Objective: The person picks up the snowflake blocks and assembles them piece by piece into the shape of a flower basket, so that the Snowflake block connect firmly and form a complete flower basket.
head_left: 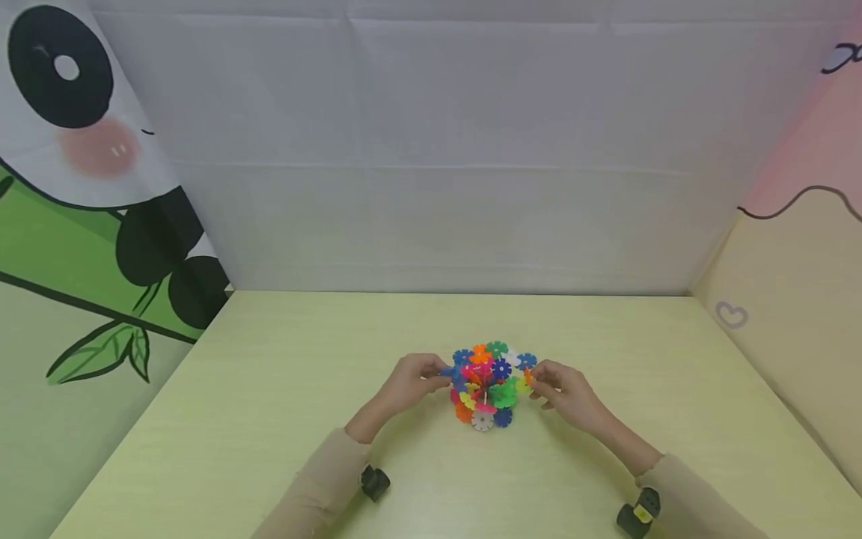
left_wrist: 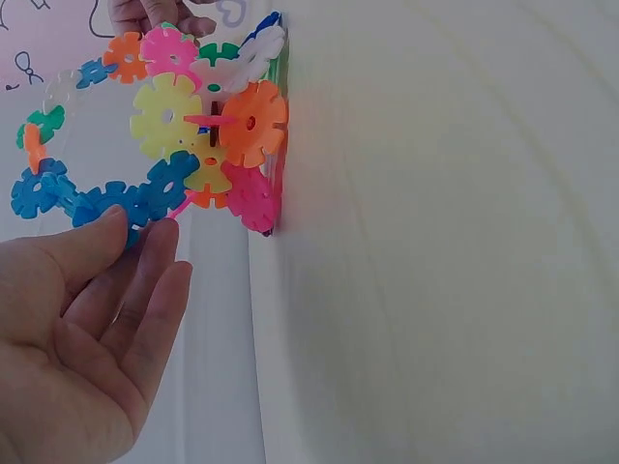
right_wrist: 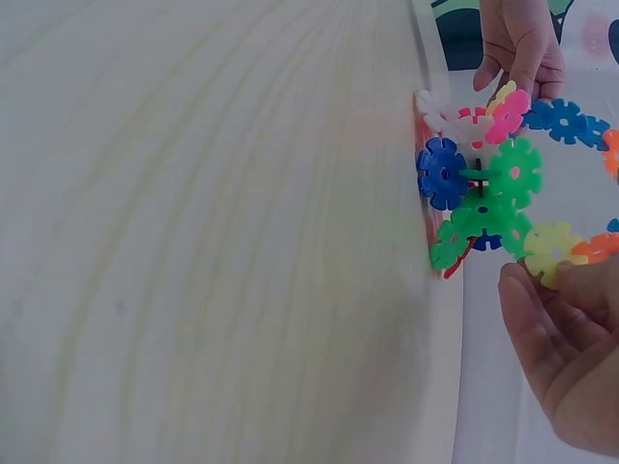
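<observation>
On the table stands a basket-like build of interlocking plastic snowflake discs (head_left: 502,394) in many colours, with a ring or arch of linked discs rising from it. My left hand (head_left: 416,382) pinches blue discs (left_wrist: 116,203) on its left side between thumb and fingers. On the opposite side my right hand (head_left: 564,391) pinches a yellow disc (right_wrist: 553,249), which joins an orange disc (right_wrist: 595,246). Green discs (right_wrist: 515,172) and a dark blue disc (right_wrist: 443,174) sit near the right hand. In the left wrist view, yellow, orange and pink discs (left_wrist: 253,196) show beside the left fingers.
The pale wood-grain table (head_left: 269,359) ends at a white cloth backdrop (head_left: 431,224). Printed panels stand on both sides, a cartoon one on the left (head_left: 94,172) and a pink and cream one on the right (head_left: 788,299). Dark wrist devices (head_left: 374,483) sit by both sleeves.
</observation>
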Motion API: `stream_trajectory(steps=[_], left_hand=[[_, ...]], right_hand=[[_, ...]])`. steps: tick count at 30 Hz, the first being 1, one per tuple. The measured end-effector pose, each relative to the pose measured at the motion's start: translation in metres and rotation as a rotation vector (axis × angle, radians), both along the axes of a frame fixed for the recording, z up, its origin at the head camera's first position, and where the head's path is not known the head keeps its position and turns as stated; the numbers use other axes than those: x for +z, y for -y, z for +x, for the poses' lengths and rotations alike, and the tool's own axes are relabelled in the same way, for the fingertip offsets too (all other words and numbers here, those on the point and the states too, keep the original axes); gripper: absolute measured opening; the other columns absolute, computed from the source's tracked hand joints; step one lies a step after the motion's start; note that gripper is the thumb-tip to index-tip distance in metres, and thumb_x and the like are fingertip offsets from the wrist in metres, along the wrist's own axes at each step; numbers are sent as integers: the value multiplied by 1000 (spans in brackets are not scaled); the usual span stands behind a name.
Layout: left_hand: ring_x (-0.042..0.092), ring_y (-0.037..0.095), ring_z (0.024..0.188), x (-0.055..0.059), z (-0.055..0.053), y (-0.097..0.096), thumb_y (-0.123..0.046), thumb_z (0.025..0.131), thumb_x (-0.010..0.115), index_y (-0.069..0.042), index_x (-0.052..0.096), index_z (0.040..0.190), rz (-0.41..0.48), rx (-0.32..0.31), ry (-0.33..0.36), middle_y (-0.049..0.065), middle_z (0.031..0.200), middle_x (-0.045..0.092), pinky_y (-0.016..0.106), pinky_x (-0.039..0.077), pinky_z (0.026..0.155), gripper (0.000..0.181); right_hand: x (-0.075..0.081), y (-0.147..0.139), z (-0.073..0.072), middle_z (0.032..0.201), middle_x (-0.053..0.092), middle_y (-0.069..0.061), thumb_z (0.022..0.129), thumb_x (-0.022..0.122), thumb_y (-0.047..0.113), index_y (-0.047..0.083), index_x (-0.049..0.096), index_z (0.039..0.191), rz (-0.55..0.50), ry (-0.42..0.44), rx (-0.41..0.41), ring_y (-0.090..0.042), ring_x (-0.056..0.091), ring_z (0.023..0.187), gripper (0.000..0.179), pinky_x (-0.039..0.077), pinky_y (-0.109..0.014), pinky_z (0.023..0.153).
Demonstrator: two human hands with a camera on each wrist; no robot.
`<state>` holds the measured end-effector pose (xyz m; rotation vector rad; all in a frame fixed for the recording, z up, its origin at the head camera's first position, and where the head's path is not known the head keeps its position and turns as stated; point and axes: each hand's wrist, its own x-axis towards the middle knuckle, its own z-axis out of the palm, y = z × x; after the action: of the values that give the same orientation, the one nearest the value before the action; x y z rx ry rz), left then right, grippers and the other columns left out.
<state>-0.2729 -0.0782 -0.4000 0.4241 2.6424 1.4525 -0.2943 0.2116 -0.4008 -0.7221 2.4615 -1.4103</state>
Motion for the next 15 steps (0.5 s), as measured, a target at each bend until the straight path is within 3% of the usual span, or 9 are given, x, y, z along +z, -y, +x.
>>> stream_trajectory(steps=[7, 15], left_hand=[[73, 31, 92, -3, -1, -2, -5, 94, 63, 4, 69, 100, 32, -5, -1, 23, 117, 70, 21, 59, 71, 12], [73, 31, 89, -5, -1, -1, -4, 94, 62, 5, 67, 97, 48, -11, -9, 24, 109, 71, 21, 58, 70, 10]], right_hand=[[-4, -2, -4, 97, 67, -23, 97, 54, -1, -7, 59, 104, 25, 12, -25, -22, 72, 84, 10, 61, -27, 64], [3, -2, -5, 95, 70, -20, 97, 56, -1, -5, 62, 104, 30, -61, -80, -25, 70, 84, 11, 60, -27, 64]])
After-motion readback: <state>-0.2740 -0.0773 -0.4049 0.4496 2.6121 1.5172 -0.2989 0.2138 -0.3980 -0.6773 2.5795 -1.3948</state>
